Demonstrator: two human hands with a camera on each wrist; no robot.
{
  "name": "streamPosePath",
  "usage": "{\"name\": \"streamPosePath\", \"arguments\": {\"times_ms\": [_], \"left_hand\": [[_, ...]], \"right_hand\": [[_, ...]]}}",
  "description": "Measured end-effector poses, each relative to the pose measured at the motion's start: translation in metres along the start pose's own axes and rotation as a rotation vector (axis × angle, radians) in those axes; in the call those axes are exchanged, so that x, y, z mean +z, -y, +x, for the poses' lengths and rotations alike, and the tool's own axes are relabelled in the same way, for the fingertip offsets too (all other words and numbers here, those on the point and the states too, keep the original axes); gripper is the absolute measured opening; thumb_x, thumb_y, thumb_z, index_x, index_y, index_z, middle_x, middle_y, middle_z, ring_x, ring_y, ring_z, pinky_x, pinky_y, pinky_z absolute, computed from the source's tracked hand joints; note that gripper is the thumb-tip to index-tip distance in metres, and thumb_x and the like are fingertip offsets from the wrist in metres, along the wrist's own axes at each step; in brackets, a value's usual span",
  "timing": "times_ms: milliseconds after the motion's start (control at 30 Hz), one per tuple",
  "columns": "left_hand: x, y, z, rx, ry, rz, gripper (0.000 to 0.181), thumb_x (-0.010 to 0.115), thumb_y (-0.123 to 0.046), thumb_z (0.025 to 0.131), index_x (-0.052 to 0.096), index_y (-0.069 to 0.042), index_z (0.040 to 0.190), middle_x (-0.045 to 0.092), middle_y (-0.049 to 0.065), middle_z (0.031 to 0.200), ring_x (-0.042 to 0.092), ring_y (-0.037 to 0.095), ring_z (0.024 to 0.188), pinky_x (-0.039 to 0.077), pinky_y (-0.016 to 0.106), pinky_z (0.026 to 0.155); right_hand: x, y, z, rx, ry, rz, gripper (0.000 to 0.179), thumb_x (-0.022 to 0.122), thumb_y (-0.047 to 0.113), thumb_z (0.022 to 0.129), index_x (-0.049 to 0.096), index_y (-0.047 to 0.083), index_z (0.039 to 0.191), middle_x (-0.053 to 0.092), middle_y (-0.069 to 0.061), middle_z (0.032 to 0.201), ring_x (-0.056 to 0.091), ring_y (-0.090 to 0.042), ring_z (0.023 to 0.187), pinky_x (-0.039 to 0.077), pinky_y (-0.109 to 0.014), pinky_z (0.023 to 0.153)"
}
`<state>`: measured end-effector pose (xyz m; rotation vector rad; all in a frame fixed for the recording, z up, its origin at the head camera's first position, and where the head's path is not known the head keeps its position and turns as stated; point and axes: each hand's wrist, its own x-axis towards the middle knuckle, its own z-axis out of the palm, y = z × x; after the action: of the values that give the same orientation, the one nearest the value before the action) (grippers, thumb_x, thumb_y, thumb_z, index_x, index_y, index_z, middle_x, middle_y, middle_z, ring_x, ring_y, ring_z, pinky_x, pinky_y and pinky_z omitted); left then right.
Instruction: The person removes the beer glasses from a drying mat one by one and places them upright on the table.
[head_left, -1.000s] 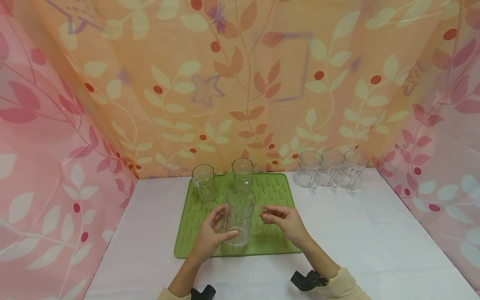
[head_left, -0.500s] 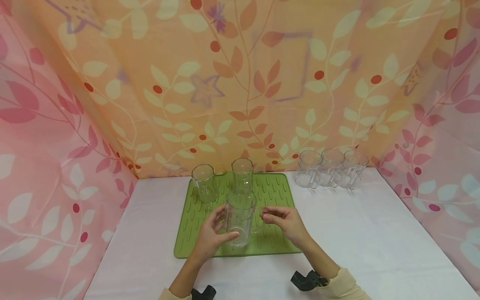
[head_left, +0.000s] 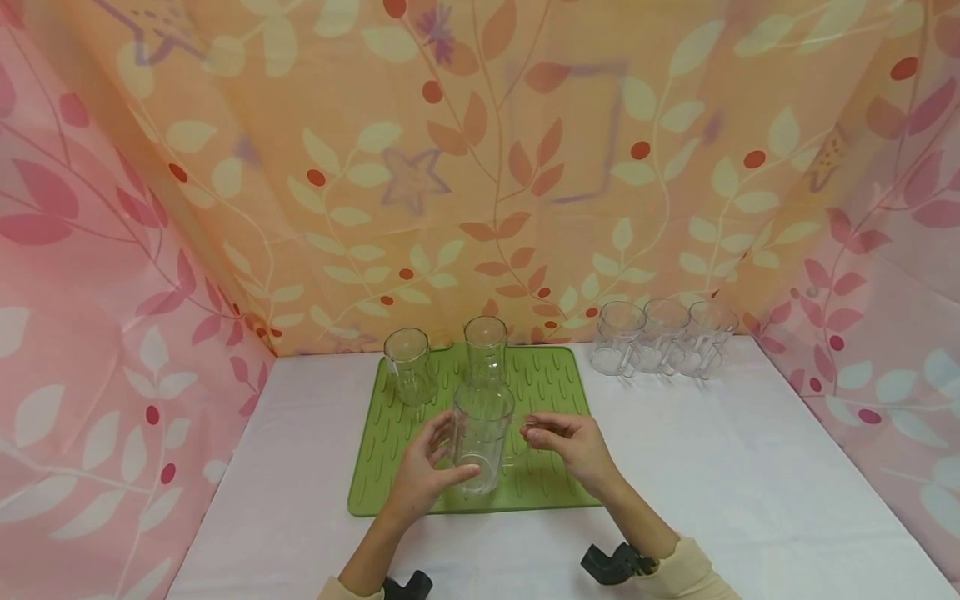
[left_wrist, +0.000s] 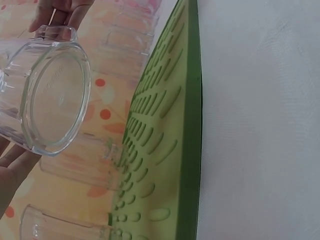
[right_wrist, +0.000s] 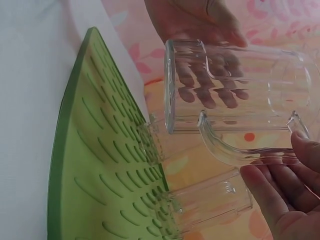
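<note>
Right wrist view: left fingers [head_left: 435, 428] curve round a clear mug [right_wrist: 250, 82]; right fingers [right_wrist: 263, 194] pinch its handle [right_wrist: 220, 147].

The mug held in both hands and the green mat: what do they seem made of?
The mug looks like clear, glossy glass, though hard plastic is possible: the left hand shows through its wall and highlights line its edges. The green mat is probably silicone or rubber, fairly matte: its even colour and moulded ridges suggest that.
</note>
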<state>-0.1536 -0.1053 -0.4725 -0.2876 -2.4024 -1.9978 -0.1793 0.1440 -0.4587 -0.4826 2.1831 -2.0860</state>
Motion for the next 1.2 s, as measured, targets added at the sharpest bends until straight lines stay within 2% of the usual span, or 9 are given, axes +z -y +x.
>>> {"name": "streamPosePath", "arguments": {"times_ms": [267,533,733,867,1200], "left_hand": [[0.002,0.004,0.000,0.003,0.018,0.022,0.081,0.083,-0.011,0.076,0.040,-0.005,0.144,0.042,0.019,0.150,0.043,0.039,0.137,0.042,0.049,0.110],[0.003,0.002,0.000,0.013,0.048,0.053,0.082,0.082,-0.015,0.078,0.037,-0.004,0.146,0.043,0.021,0.149,0.042,0.041,0.137,0.041,0.051,0.110],[0.003,0.001,0.000,0.016,0.065,0.067,0.080,0.080,-0.014,0.080,0.036,-0.004,0.147,0.045,0.019,0.148,0.045,0.038,0.136,0.043,0.049,0.109],[0.002,0.002,0.000,0.028,0.079,0.052,0.080,0.080,-0.012,0.080,0.037,-0.005,0.147,0.044,0.018,0.148,0.046,0.037,0.135,0.045,0.045,0.108],[-0.006,0.006,0.001,0.104,0.120,0.037,0.068,0.077,-0.010,0.082,0.044,-0.009,0.142,0.051,0.013,0.143,0.051,0.034,0.130,0.047,0.047,0.105]], "right_hand": [[0.001,0.000,-0.006,0.015,-0.030,0.001,0.034,0.065,0.007,0.092,0.062,-0.017,0.115,0.069,-0.029,0.106,0.071,-0.004,0.090,0.060,-0.025,0.078],[0.001,0.003,-0.009,-0.035,-0.023,-0.018,0.032,0.063,0.005,0.092,0.062,-0.018,0.114,0.065,-0.037,0.107,0.071,-0.005,0.091,0.060,-0.025,0.077],[-0.002,0.003,-0.009,-0.060,-0.019,-0.043,0.033,0.063,0.005,0.092,0.061,-0.020,0.113,0.066,-0.036,0.105,0.072,-0.007,0.092,0.060,-0.023,0.077],[-0.005,0.003,-0.010,-0.063,-0.032,-0.080,0.030,0.064,0.006,0.092,0.064,-0.016,0.112,0.068,-0.033,0.103,0.072,-0.008,0.091,0.060,-0.022,0.077],[-0.012,0.006,-0.008,-0.038,-0.078,-0.138,0.028,0.064,0.009,0.092,0.067,-0.010,0.113,0.071,-0.028,0.104,0.071,-0.005,0.092,0.059,-0.021,0.078]]}}
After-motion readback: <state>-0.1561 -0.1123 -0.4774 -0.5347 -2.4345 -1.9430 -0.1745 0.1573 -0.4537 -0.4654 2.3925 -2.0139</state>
